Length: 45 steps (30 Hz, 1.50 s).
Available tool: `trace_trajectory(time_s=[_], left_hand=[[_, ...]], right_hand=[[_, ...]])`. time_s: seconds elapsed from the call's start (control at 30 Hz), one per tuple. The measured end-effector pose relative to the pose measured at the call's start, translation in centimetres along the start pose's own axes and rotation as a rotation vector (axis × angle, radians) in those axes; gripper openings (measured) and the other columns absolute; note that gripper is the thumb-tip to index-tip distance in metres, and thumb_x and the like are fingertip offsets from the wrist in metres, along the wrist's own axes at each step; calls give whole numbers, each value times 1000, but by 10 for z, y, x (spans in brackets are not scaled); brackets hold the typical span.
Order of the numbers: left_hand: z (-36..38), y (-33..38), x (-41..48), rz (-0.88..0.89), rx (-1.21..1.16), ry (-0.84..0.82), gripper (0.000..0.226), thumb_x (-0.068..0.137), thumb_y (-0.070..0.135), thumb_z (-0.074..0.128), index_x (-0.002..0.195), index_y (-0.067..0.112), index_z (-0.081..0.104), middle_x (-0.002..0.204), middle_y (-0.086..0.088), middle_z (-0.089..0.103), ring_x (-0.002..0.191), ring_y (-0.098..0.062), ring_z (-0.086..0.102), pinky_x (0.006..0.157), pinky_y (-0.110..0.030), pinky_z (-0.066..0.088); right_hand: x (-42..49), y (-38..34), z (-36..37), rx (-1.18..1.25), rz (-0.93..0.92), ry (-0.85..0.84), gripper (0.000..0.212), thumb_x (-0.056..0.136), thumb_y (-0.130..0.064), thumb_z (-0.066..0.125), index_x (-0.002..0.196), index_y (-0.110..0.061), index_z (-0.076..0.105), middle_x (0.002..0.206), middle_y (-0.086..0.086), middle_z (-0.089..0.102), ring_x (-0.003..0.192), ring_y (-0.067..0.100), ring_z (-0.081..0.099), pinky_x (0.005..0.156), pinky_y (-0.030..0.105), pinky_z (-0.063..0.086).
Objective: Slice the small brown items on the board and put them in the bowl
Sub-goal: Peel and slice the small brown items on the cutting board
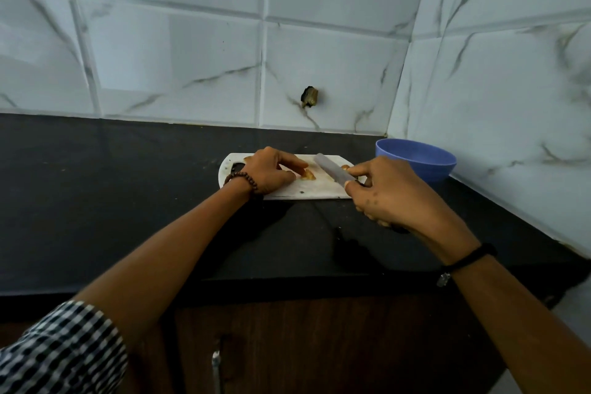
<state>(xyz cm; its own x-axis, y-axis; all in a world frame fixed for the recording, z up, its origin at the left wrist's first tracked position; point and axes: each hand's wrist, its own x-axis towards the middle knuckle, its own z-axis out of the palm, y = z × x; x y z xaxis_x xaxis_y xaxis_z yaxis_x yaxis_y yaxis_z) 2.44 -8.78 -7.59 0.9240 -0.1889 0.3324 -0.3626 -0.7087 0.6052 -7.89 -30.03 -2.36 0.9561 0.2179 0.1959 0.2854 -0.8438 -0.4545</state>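
A: Head view. What is hidden or hard to read?

B: Knife [331,168]: handle wholly buried in the right hand [387,192]. Only the grey blade shows, slanting up and left over the cutting board [307,192]. Whether its edge touches the board cannot be told. Brown piece [307,174]: near end covered by the fingertips of the left hand [270,171], and too blurred to say what it is. Second brown piece [345,167]: peeps out just behind the blade. Brownish scrap [248,157]: at the board's far left corner, mostly masked by the left hand. Bowl [422,160], blue: near rim cut off by the right hand, contents not discernible.

A: State of the hands?

B: Left hand: fingers curled, thumb and forefinger pinching the brown piece against the board, mid-board. Right hand: closed round the knife, forefinger laid along the blade's back.

A: Where do the board and bowl stand?

B: Board: flat on the dark surface [128,201], near the back wall. Bowl: same surface, just beside the board's right end, in the corner.

A: Surroundings?

B: White marbled wall tiles [192,57], with a small dark hole [309,96] above the board. Bead bracelet [241,177] on the left wrist. Black band [470,257] on the right wrist. Checked sleeve [64,349] at lower left, cut off by the frame. Wooden cupboard door [319,345] below the surface edge, with a metal handle [216,365] partly out of frame.
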Motion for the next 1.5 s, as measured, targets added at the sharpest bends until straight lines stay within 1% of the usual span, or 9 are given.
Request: trace_trajectory(time_s=[0.07, 0.23, 0.33, 0.57, 0.83, 1.13, 1.27, 1.37, 1.5], left_hand=[[0, -1, 1, -4, -18, 31, 41, 83, 2, 59, 113, 28, 70, 106, 14, 71, 101, -6, 60, 98, -33, 48], [-1, -1, 1, -26, -10, 237, 39, 85, 0, 56, 117, 20, 66, 99, 9, 73, 81, -1, 59, 80, -18, 47], [-3, -4, 1, -27, 25, 299, 35, 85, 3, 55, 111, 20, 69, 97, 8, 73, 83, -3, 59, 84, -28, 52], [-20, -19, 2, -194, 254, 429, 19, 89, 20, 63, 105, 27, 71, 106, 4, 72, 102, -19, 64, 92, -44, 51], [-19, -26, 1, -167, 462, 429, 17, 91, 24, 58, 100, 31, 71, 110, 8, 66, 107, -17, 56, 95, -38, 35], [-9, -18, 12, 63, 652, 227, 38, 97, 19, 46, 134, 28, 53, 134, 3, 55, 123, -19, 45, 99, -36, 35], [-8, -17, 15, 54, 597, 260, 30, 96, 16, 49, 122, 21, 63, 121, -3, 62, 113, -22, 53, 96, -37, 45], [-8, -14, 20, -9, 515, 322, 23, 95, 14, 51, 109, 16, 69, 110, -6, 65, 103, -25, 59, 90, -40, 50], [-4, -3, 35, -137, 491, 300, 23, 95, 25, 52, 92, 10, 70, 97, -8, 65, 92, -28, 62, 85, -41, 52]], right_hand=[[4, 0, 5, 2, -5, 12, 34, 99, -26, 54, 133, -22, 59, 81, 7, 67, 51, 10, 57, 46, 22, 44], [10, -3, 22, -44, -40, -2, 40, 97, -28, 57, 137, -26, 57, 92, 6, 66, 56, 8, 61, 48, 20, 48], [14, 0, 26, -63, -39, -15, 42, 96, -29, 58, 139, -26, 55, 116, 6, 65, 68, 10, 64, 61, 24, 56], [21, 28, 16, -17, 90, 7, 44, 96, -28, 59, 140, -30, 53, 102, 10, 65, 55, 11, 59, 43, 19, 43], [29, 21, 18, 51, 55, -7, 41, 97, -24, 59, 138, -25, 55, 82, 5, 68, 51, 11, 58, 44, 20, 43], [84, 4, 37, 29, -52, 118, 20, 92, -24, 61, 108, -18, 71, 85, 10, 71, 57, 20, 67, 43, 24, 48], [96, 8, 50, 36, -84, 172, 20, 92, -28, 62, 106, -17, 72, 93, 8, 69, 78, 22, 66, 68, 32, 53], [98, 10, 54, 15, -131, 222, 18, 94, -27, 61, 100, -13, 71, 85, 4, 64, 76, 17, 59, 64, 28, 43], [102, 18, 55, 31, -173, 327, 21, 93, -32, 58, 93, -14, 69, 85, 4, 66, 81, 21, 61, 66, 31, 47]])
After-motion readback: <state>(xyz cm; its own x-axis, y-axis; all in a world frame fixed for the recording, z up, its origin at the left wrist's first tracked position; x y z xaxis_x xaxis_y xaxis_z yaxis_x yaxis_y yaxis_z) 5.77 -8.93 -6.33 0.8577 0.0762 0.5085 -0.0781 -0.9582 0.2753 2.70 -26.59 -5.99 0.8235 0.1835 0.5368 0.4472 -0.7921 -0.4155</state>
